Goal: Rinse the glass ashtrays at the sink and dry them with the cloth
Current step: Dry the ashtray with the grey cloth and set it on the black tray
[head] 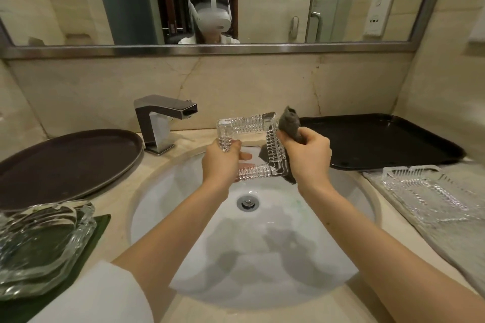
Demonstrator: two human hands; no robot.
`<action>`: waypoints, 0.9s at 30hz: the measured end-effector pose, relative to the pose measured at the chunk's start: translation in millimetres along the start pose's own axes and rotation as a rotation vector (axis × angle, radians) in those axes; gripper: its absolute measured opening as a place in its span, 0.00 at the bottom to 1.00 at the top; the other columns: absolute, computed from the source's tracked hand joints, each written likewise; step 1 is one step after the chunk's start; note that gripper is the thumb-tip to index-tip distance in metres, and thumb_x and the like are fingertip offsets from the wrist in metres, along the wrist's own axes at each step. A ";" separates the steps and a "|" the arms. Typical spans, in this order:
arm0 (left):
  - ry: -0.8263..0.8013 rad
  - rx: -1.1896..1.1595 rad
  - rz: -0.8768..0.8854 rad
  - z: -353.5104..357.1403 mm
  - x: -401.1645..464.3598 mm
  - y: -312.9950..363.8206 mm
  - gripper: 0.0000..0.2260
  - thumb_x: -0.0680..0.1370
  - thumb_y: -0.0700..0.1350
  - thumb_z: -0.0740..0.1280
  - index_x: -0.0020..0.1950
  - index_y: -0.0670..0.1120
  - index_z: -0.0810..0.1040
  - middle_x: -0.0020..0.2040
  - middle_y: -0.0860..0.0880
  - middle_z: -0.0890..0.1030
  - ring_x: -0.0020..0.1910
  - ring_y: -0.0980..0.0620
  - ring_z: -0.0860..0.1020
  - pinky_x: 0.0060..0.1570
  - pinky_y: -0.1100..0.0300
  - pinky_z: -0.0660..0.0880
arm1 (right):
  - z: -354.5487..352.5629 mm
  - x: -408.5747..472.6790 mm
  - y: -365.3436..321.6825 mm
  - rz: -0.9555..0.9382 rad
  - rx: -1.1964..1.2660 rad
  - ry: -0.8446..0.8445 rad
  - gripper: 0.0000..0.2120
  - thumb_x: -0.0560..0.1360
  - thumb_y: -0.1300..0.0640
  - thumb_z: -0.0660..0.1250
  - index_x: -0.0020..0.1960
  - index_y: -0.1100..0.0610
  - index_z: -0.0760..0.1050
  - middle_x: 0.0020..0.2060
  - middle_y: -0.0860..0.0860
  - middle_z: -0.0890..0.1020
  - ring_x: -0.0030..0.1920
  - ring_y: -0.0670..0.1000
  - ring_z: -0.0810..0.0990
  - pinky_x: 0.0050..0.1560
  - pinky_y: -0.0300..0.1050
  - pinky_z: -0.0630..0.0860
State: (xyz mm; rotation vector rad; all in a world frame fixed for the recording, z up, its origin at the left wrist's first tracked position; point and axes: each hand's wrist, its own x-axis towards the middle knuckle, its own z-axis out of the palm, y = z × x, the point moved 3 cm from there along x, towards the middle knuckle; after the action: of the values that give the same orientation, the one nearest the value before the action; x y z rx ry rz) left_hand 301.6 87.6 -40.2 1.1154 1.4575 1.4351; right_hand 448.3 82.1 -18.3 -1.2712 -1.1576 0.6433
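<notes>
Ashtray (252, 147) over sink (183, 257) | left hand (220, 162) grips its edge | right hand (307, 155) clutches cloth (290, 123), drying | second ashtray (39, 246) on worktop's left edge, seemingly pending

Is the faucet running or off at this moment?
Off: no stream falls from the faucet spout into the sink, while both hands work the ashtray above it.

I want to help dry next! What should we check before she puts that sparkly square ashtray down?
1. Left hand grips the ashtray firmly: ok.
2. Right hand holds the cloth against its side: ok.
3. Tap turned off: ok, no water running.
4. Ashtray fully dry: cannot tell.
5. Room on the black tray: ok.
6. Ashtray held over the sink, not the counter edge: ok.
</notes>
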 end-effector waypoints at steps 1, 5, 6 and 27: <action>0.030 -0.033 -0.008 -1.1 1.6 -0.4 0.04 0.81 0.45 0.59 0.55 0.49 0.70 0.37 0.51 0.81 0.32 0.53 0.80 0.32 0.60 0.71 | -0.2 -2.2 -1.4 -0.038 -0.024 0.004 0.10 0.71 0.53 0.71 0.38 0.60 0.79 0.35 0.60 0.82 0.43 0.62 0.80 0.44 0.60 0.77; 0.139 -0.042 -0.054 -6.8 10.7 -3.2 0.10 0.81 0.46 0.58 0.61 0.46 0.72 0.37 0.51 0.82 0.37 0.50 0.79 0.33 0.59 0.73 | 14.0 -19.1 -8.7 -0.216 -0.081 -0.103 0.13 0.76 0.52 0.66 0.39 0.60 0.78 0.43 0.54 0.78 0.47 0.53 0.75 0.45 0.44 0.68; 0.123 -0.047 -0.055 -6.2 11.1 -3.0 0.10 0.81 0.45 0.59 0.60 0.46 0.72 0.37 0.51 0.82 0.38 0.49 0.80 0.35 0.58 0.75 | 19.6 -21.5 -8.5 -0.260 -0.135 -0.127 0.14 0.78 0.50 0.62 0.43 0.58 0.79 0.49 0.52 0.76 0.53 0.51 0.72 0.50 0.42 0.65; -0.341 0.622 0.159 -0.1 -4.3 18.7 0.05 0.78 0.41 0.59 0.47 0.46 0.75 0.36 0.46 0.82 0.33 0.48 0.81 0.30 0.59 0.74 | 19.1 10.3 -27.1 -0.602 -0.858 -0.638 0.13 0.76 0.57 0.63 0.59 0.59 0.68 0.51 0.56 0.80 0.51 0.59 0.77 0.49 0.56 0.73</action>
State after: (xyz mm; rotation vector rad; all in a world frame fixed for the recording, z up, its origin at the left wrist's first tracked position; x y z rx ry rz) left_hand 303.9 83.0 -21.8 1.7907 1.6287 0.8320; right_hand 428.6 92.1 8.4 -1.3096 -2.3956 0.0525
